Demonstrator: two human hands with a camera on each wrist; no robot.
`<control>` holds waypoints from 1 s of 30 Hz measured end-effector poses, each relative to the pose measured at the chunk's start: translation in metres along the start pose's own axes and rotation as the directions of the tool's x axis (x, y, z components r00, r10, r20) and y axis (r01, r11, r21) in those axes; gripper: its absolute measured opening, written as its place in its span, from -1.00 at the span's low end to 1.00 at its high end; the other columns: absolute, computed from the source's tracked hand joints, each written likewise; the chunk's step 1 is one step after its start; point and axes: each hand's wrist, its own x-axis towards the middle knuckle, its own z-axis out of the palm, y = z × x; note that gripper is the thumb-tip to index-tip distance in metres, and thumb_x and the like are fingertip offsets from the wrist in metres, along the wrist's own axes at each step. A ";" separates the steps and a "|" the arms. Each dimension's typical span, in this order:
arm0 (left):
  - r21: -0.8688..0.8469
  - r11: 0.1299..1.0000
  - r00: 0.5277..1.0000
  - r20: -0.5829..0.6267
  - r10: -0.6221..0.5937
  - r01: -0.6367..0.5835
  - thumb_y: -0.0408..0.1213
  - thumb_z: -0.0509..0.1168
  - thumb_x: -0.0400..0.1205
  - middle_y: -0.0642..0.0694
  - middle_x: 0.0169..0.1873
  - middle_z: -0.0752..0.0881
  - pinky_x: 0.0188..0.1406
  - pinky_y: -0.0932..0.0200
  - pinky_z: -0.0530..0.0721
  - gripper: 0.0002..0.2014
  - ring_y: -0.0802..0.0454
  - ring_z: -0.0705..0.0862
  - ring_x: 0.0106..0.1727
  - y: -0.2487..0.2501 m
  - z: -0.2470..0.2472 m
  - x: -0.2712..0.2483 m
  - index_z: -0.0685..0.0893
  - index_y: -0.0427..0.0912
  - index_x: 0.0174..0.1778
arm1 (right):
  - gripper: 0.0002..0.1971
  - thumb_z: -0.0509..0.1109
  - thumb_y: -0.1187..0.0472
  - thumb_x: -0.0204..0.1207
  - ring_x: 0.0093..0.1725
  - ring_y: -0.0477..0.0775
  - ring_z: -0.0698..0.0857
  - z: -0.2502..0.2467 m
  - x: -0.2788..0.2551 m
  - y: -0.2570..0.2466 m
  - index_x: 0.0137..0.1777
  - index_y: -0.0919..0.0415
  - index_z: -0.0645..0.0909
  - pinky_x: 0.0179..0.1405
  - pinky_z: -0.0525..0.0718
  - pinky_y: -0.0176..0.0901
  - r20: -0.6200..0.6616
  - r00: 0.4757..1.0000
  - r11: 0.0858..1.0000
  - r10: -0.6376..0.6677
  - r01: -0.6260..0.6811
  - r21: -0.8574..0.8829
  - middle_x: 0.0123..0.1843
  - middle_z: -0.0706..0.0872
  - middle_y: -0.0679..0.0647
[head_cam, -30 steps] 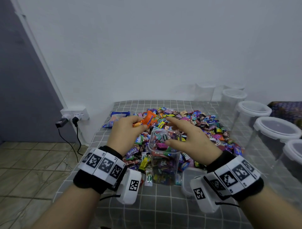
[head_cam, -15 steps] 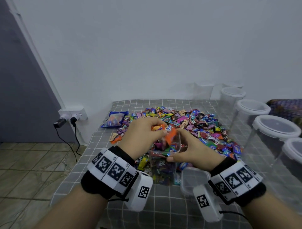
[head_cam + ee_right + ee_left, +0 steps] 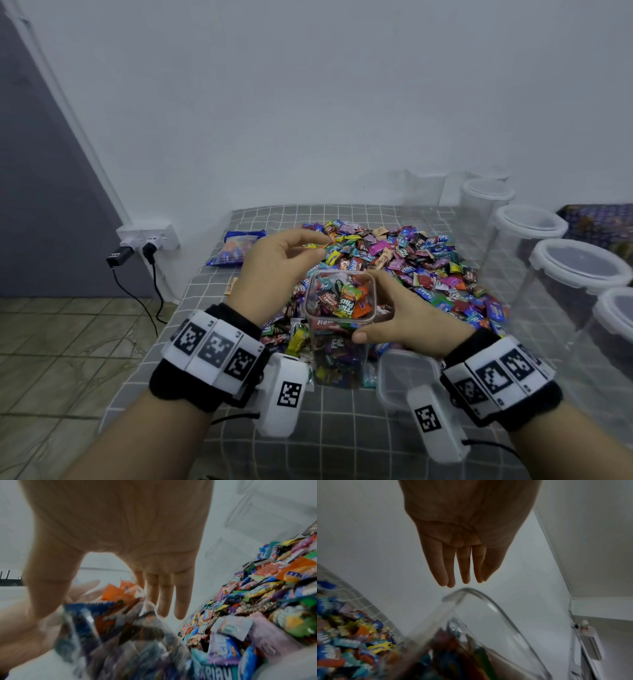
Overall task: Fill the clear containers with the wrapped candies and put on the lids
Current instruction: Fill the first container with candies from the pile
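A square clear container [image 3: 339, 329] stands at the near edge of the candy pile [image 3: 411, 263], packed to the rim with wrapped candies; an orange one [image 3: 361, 303] lies on top. My right hand [image 3: 387, 308] grips its right side, thumb on the near wall and fingers round the far wall. My left hand [image 3: 313, 245] hovers just behind and left of the rim. In the left wrist view its fingers [image 3: 453, 572] are straight and hold nothing above the rim [image 3: 488, 601]. A clear square lid [image 3: 404, 377] lies on the cloth by my right wrist.
Several taller clear containers with white lids [image 3: 579, 267] line the right side of the checked grey cloth [image 3: 342, 428]. A blue candy bag [image 3: 236, 250] lies at the far left. A wall socket with plugs [image 3: 147, 240] sits left of the table, beyond its left edge.
My left hand brought an orange candy over the container, let it go inside and lifted away empty. The right hand kept its hold on the container.
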 end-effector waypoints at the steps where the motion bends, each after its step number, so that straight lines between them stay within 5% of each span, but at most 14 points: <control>1: -0.021 1.000 1.000 -0.026 -0.018 0.017 -0.34 0.37 0.58 0.19 -0.17 0.78 -0.09 0.12 0.71 -0.80 0.26 0.70 -0.11 -0.002 -0.004 0.001 0.75 0.12 -0.16 | -0.08 0.64 -0.10 0.06 0.33 -0.05 0.60 -0.004 0.001 0.001 0.44 -0.16 0.28 0.36 0.55 0.11 0.046 0.999 1.000 0.014 -0.013 -0.013 0.32 0.62 -0.02; 5: 0.053 0.994 0.993 -0.081 -0.090 0.094 -0.35 0.36 0.59 0.15 -0.14 0.72 -0.26 0.21 0.62 -0.82 0.10 0.64 -0.18 -0.024 -0.022 0.009 0.72 0.09 -0.14 | -0.26 0.42 0.00 0.12 0.32 -0.05 0.58 -0.024 0.004 -0.002 0.39 -0.14 0.32 0.35 0.55 0.06 0.151 0.982 0.970 0.116 -0.079 -0.231 0.34 0.58 -0.11; 9: 0.269 0.928 0.965 -0.017 -0.262 0.257 -0.24 0.42 0.55 0.02 0.05 0.74 -0.08 0.14 0.57 -0.84 0.07 0.68 -0.03 -0.055 -0.040 0.016 0.67 0.12 -0.04 | -0.34 0.39 0.09 0.44 0.38 0.06 0.48 -0.038 0.019 0.001 0.53 0.04 0.24 0.36 0.50 -0.02 -0.065 0.981 0.757 0.182 -0.182 -0.627 0.50 0.40 0.04; 13: 0.579 0.748 0.895 0.070 -0.441 0.323 -0.18 0.48 0.50 -0.13 0.32 0.58 -0.06 0.12 0.57 -0.47 -0.06 0.59 0.08 -0.078 -0.049 0.019 0.52 -0.03 0.39 | -0.15 0.43 -0.06 0.43 0.46 0.13 0.40 -0.041 0.035 0.012 0.63 0.04 0.06 0.38 0.50 0.05 -0.087 0.953 0.538 0.292 -0.239 -0.809 0.57 0.28 0.09; 15: 0.659 0.679 0.864 0.088 -0.496 0.322 -0.17 0.53 0.45 -0.17 0.46 0.47 0.18 0.09 0.54 -0.30 -0.09 0.55 0.30 -0.089 -0.049 0.022 0.42 -0.09 0.50 | -0.04 0.47 -0.13 0.38 0.49 0.15 0.37 -0.037 0.042 0.016 0.65 0.00 -0.02 0.37 0.51 0.05 -0.043 0.931 0.480 0.363 -0.226 -0.847 0.58 0.26 0.10; 20: 0.829 0.512 0.793 0.148 -0.591 0.227 0.00 0.55 0.39 -0.15 0.60 0.27 0.45 0.01 0.42 -0.02 -0.14 0.33 0.56 -0.108 -0.041 0.029 0.12 -0.01 0.65 | 0.06 0.51 -0.24 0.29 0.50 0.20 0.38 -0.024 0.057 0.026 0.65 -0.08 -0.08 0.39 0.51 0.13 0.035 0.902 0.451 0.429 -0.181 -0.874 0.61 0.21 0.10; 25: 0.890 0.442 0.748 0.219 -0.627 0.110 0.10 0.48 0.44 -0.07 0.61 0.27 0.27 0.03 0.59 0.04 -0.11 0.45 0.49 -0.115 -0.027 0.032 -0.09 0.06 0.67 | -0.03 0.52 -0.24 0.29 0.43 0.21 0.45 -0.021 0.063 0.028 0.63 -0.14 0.07 0.36 0.52 0.14 0.053 0.899 0.429 0.435 -0.156 -0.890 0.52 0.35 0.11; 30: 0.921 0.389 0.758 0.236 -0.608 0.024 0.02 0.43 0.52 -0.06 0.49 0.48 0.10 0.09 0.60 -0.17 -0.10 0.56 0.36 -0.113 -0.019 0.036 0.13 0.12 0.65 | -0.27 0.49 -0.11 0.40 0.33 0.18 0.54 -0.021 0.066 0.027 0.55 -0.01 0.33 0.32 0.55 0.01 0.060 0.906 0.419 0.419 -0.134 -0.898 0.40 0.52 0.13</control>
